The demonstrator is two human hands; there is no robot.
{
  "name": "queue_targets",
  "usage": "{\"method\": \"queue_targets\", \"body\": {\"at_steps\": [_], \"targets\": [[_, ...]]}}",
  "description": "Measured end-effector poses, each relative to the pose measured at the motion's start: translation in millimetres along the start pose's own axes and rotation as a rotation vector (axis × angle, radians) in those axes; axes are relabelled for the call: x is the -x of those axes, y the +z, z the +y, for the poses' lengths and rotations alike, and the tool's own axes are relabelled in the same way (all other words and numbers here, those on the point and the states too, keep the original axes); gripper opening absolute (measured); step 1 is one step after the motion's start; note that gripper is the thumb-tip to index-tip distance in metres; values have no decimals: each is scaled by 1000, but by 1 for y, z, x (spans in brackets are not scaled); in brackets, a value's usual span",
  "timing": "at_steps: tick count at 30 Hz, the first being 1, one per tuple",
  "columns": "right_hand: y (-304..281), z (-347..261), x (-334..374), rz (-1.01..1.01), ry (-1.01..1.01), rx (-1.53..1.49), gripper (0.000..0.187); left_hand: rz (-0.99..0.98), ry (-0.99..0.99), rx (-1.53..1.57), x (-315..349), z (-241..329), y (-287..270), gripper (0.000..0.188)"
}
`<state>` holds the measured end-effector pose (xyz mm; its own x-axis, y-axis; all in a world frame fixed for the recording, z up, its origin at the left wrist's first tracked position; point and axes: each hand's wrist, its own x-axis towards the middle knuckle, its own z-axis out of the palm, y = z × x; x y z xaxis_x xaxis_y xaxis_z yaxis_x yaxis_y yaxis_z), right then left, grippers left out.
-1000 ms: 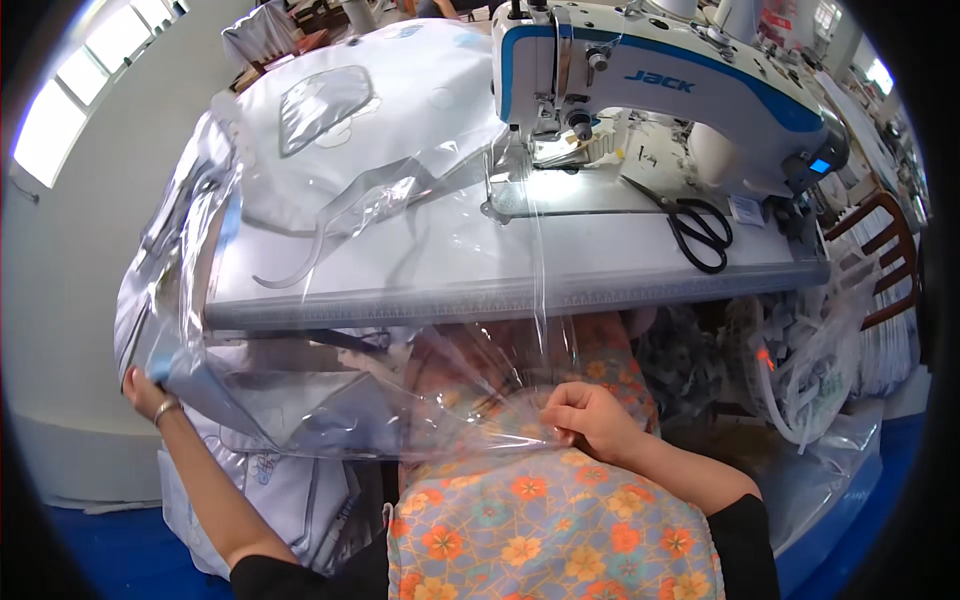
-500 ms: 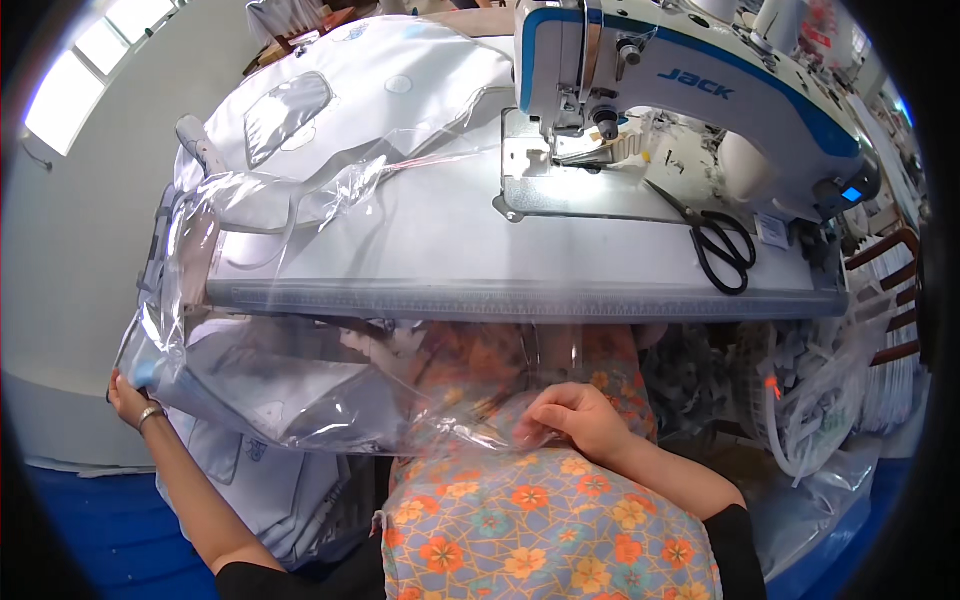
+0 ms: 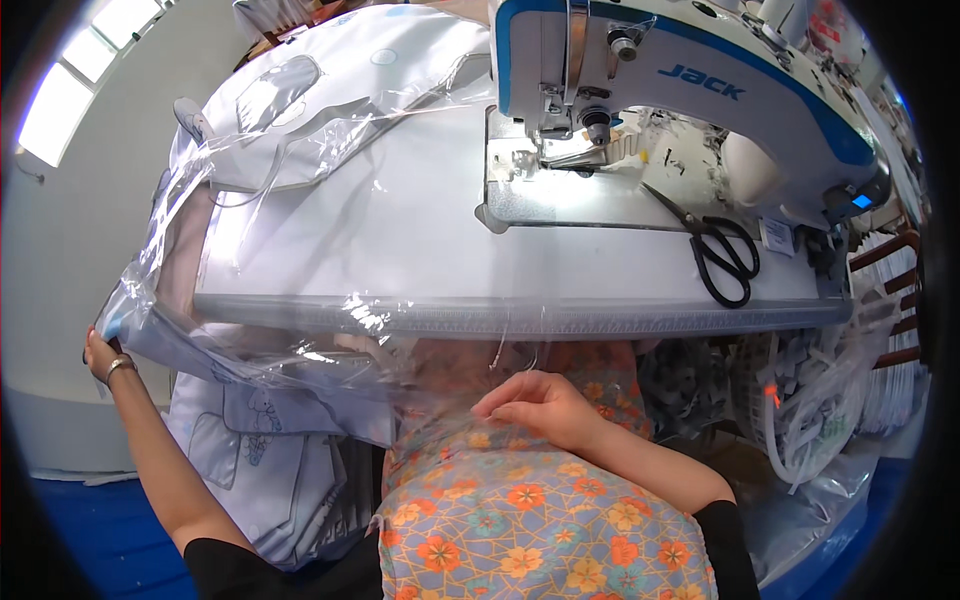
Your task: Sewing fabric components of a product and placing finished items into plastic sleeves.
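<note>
A large clear plastic sheet (image 3: 365, 308) drapes over the front left of the sewing table and hangs down over its edge. At the far left, my left hand (image 3: 104, 357), wearing a bracelet, is closed on the sheet's bunched outer end. My right hand (image 3: 545, 408) is above the flowered apron (image 3: 540, 510), thumb and fingers pinched on the sheet's near edge. White printed fabric (image 3: 420, 40) with grey binding lies on the table under part of the plastic. The sewing machine (image 3: 650, 70) stands at the right, its needle area lit.
Black scissors (image 3: 725, 260) lie open-bladed right of the needle plate. A ruler strip (image 3: 600, 315) runs along the table's front edge. Stacked white fabric pieces (image 3: 265, 480) hang below left. A white basket (image 3: 790, 410) with plastic bags stands at the lower right, near a wooden chair (image 3: 890, 300).
My left hand has moved up and outward to the left, drawing the plastic sheet with it. My right hand has shifted slightly left. The sheet hangs flatter, uncovering more stacked fabric below.
</note>
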<state>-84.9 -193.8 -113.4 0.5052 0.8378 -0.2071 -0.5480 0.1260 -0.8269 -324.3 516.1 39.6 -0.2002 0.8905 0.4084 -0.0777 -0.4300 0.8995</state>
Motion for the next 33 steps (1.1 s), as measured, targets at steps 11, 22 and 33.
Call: {"method": "queue_targets", "body": {"at_steps": [11,22,33], "targets": [[-24,-19,3,200,-6,-161,21,29,-89,-29,-46,-10,34,29],[-3,30,-32,-24,142,-6,33,-34,-87,65,-53,-6,49,27],[-12,31,-24,-149,105,78,14,-148,-281,113,-108,-38,53,21]]}}
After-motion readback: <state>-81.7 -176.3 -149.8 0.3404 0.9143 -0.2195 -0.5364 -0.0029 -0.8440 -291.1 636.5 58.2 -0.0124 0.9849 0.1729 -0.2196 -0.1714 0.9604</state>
